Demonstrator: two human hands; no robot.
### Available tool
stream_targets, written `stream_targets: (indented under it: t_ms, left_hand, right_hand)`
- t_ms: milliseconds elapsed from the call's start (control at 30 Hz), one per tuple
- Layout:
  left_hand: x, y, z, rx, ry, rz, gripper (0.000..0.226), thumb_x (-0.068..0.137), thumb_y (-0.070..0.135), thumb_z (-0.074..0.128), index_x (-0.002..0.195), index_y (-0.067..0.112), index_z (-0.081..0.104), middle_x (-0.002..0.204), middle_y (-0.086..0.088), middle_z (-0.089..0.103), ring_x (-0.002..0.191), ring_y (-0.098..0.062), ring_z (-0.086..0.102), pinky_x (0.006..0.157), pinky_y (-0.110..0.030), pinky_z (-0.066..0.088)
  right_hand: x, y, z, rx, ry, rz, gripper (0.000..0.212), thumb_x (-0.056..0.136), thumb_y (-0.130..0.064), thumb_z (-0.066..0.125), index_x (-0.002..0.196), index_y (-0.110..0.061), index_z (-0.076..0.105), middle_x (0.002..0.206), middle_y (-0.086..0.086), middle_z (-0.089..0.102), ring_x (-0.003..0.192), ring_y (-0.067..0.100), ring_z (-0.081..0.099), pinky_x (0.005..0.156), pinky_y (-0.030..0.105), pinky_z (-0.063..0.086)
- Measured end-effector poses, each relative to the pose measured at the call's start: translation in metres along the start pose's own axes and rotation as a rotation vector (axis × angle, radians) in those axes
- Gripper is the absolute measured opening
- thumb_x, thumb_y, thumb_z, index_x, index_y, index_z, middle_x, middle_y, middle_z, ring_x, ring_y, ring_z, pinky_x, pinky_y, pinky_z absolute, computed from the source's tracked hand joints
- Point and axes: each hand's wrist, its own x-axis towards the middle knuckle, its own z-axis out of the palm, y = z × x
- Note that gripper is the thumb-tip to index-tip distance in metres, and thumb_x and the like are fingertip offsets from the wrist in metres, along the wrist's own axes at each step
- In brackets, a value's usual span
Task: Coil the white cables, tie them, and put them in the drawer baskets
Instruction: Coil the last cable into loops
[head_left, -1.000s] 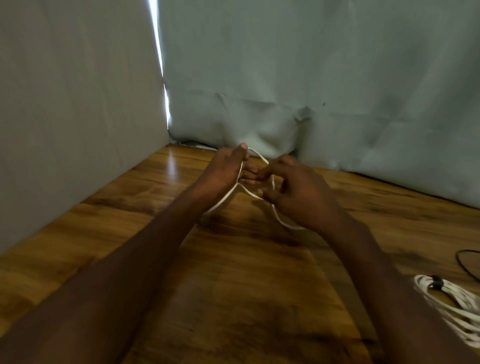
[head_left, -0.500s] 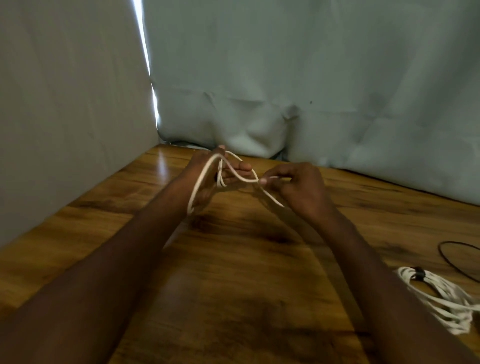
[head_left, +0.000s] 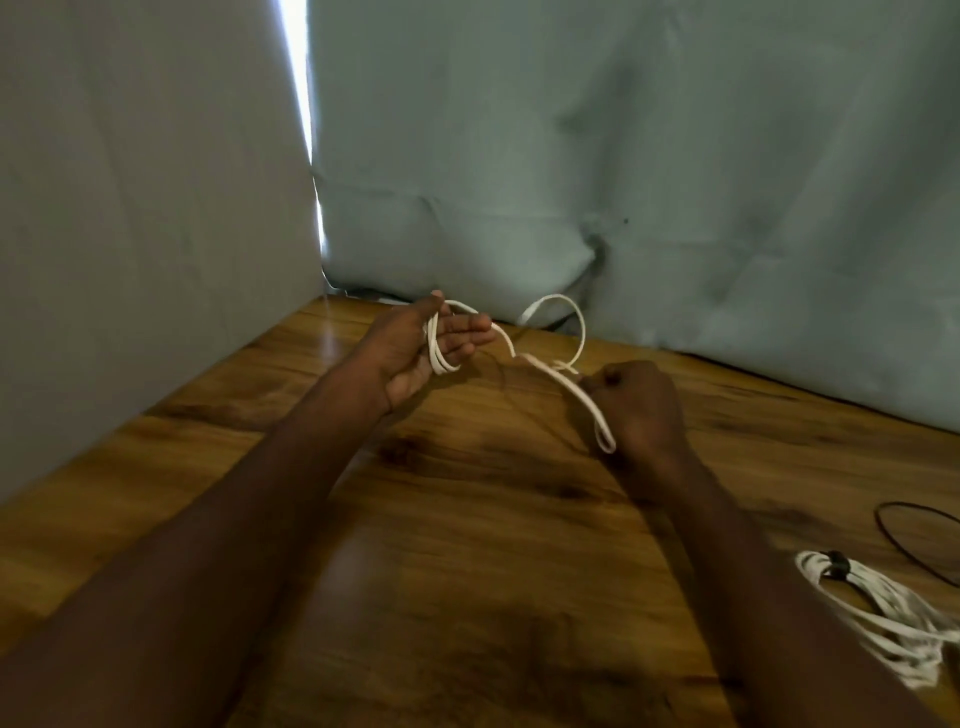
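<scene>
Wooden table (head_left: 467, 571): fills the lower half of the frame, brown grain with a glossy patch near the centre. Grey fabric backdrop (head_left: 675, 156) closes the upper half, with a bright vertical slit of light at upper left centre.

Left arm: enters from the lower left corner and reaches diagonally up to the centre. Left hand (head_left: 421, 345), above centre: palm turned up and toward the right, fingers straight and loosely spread, thumb up at the far side.

Right arm: enters from the lower right and reaches up toward centre right. Right hand (head_left: 639, 402): back of the hand to the camera, fingers curled into a pinch on the cable at its left edge.

Coiled white cable bundle (head_left: 878, 613), lower right edge: lies on the table, bound by a dark tie (head_left: 835, 565) at its upper end, well apart from both hands.

White cable (head_left: 550, 366), centre: a few turns wrap round the left hand's fingers, a strand then runs right to the right hand's pinch. One open loop rises above that strand against the backdrop; a short doubled end hangs below the right hand's fingers.

Thin black loop (head_left: 904, 540), right edge: lies on the table just above the bundle, partly cut off by the frame.
</scene>
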Motion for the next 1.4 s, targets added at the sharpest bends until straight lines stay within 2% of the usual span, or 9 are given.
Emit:
stream_targets:
  t_ms: [100,233,467,633,733,867,1000,1167,1400]
  left_hand:
    - [0.002,0.002,-0.002,-0.102,-0.009,0.007,0.037,0.112,0.024,0.035,0.083,0.008,0.051,0.08,-0.016,0.078,0.074,-0.025,0.078,0.056,-0.026,0.061]
    - [0.002,-0.004,0.003,-0.057,-0.02,-0.007,0.037,0.112,0.026,0.034,0.083,0.008,0.049,0.08,-0.019,0.077,0.07,-0.026,0.078,0.052,-0.026,0.061]
    - [0.005,-0.005,0.007,-0.278,-0.062,-0.047,0.041,0.112,0.024,0.033,0.084,0.003,0.055,0.079,-0.014,0.078,0.072,-0.026,0.078,0.057,-0.03,0.062]
    - [0.006,-0.004,0.003,-0.569,-0.104,0.026,0.048,0.111,0.021,0.032,0.089,-0.004,0.066,0.084,-0.014,0.077,0.073,-0.029,0.078,0.06,-0.035,0.063]
    - [0.006,-0.004,0.005,-0.363,-0.117,0.072,0.058,0.112,0.026,0.031,0.088,-0.004,0.075,0.085,-0.013,0.078,0.073,-0.023,0.077,0.064,-0.029,0.061]
    - [0.0,-0.02,0.014,0.425,-0.112,0.251,0.049,0.11,0.031,0.043,0.084,0.007,0.078,0.084,-0.026,0.073,0.073,-0.029,0.07,0.07,-0.033,0.054]
    - [-0.008,-0.025,0.012,0.756,-0.318,0.278,0.058,0.11,0.043,0.039,0.09,0.001,0.072,0.062,-0.013,0.062,0.045,-0.022,0.047,0.052,-0.03,0.035]
    - [-0.021,-0.023,0.028,0.619,-0.463,0.06,0.062,0.108,0.047,0.032,0.084,0.002,0.066,0.046,-0.003,0.033,0.036,-0.009,0.02,0.046,-0.032,0.009]
    - [-0.022,-0.022,0.029,0.371,-0.46,-0.02,0.034,0.107,0.03,0.047,0.083,0.008,0.055,0.045,0.001,0.035,0.032,-0.007,0.029,0.04,-0.024,0.019]
  right_hand:
    - [-0.002,-0.005,0.0,-0.228,0.081,-0.101,0.022,0.089,-0.032,0.071,0.11,-0.026,0.074,0.106,0.006,0.074,0.105,0.032,0.067,0.083,0.038,0.052]
    - [-0.008,-0.024,-0.012,0.267,0.195,-0.398,0.016,0.1,-0.026,0.064,0.109,-0.021,0.077,0.104,-0.005,0.074,0.101,0.013,0.066,0.086,0.03,0.05]
    - [-0.033,-0.043,0.027,-0.042,-0.362,-0.379,0.063,0.09,-0.039,0.076,0.147,-0.029,0.049,0.106,-0.011,0.07,0.098,0.01,0.066,0.088,0.037,0.057]
    - [-0.035,-0.039,0.029,0.029,-0.56,-0.507,0.041,0.089,-0.003,0.061,0.121,-0.027,0.056,0.096,-0.005,0.065,0.089,0.017,0.064,0.073,0.039,0.05]
    - [-0.045,-0.048,0.026,0.26,-0.73,-0.465,0.03,0.079,-0.002,0.058,0.096,-0.026,0.056,0.076,-0.002,0.063,0.069,0.018,0.059,0.063,0.04,0.046]
    - [-0.048,-0.062,0.006,0.486,-0.531,-0.539,0.022,0.091,0.007,0.063,0.095,-0.012,0.053,0.066,-0.007,0.056,0.054,0.001,0.052,0.054,0.02,0.043]
    - [-0.037,-0.063,-0.017,0.755,-0.181,-0.485,0.019,0.095,0.008,0.065,0.096,-0.004,0.051,0.059,-0.004,0.049,0.049,0.004,0.05,0.046,0.012,0.04]
    - [-0.017,-0.046,-0.013,0.673,0.058,-0.423,0.015,0.09,-0.017,0.078,0.091,-0.017,0.062,0.075,0.002,0.061,0.076,0.033,0.058,0.073,0.04,0.052]
    - [-0.037,-0.058,-0.007,0.736,-0.283,-0.212,0.042,0.112,-0.027,0.043,0.081,-0.011,0.066,0.053,-0.01,0.063,0.045,-0.003,0.055,0.047,0.015,0.041]
